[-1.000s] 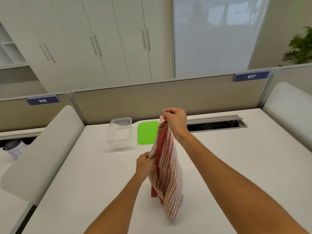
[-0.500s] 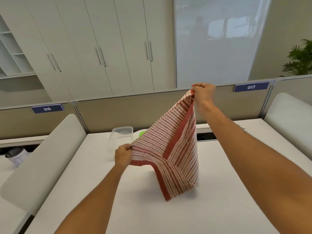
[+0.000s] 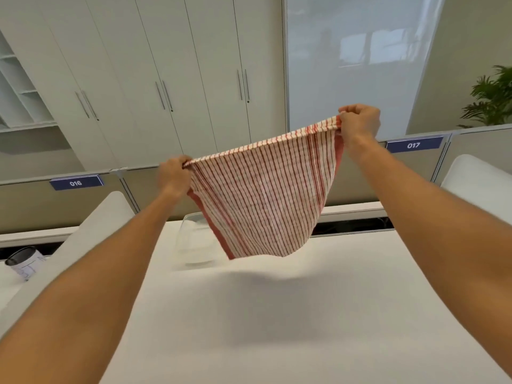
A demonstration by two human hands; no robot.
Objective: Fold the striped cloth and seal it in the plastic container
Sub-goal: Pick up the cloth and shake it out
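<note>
Cloth (image 3: pixel 263 200) held in air above table (image 3: pixel 277 328), stretched between left hand (image 3: pixel 174 177) and right hand (image 3: pixel 358 124); right end higher than left. Lower edge hangs clear of the tabletop. Container (image 3: pixel 194 242) on table behind cloth, partly hidden by its lower left part. Can (image 3: pixel 23 261) on the neighbouring desk, far left. Partition (image 3: pixel 116 195) behind table; cabinets (image 3: pixel 166 79) behind that. Plant (image 3: pixel 493 98) far right, beyond partition.

We see white cabinets (image 3: pixel 171 87), a frosted glass panel (image 3: pixel 354 59), beige partitions (image 3: pixel 33 206), a plant (image 3: pixel 493 98), a white desk (image 3: pixel 304 328).
</note>
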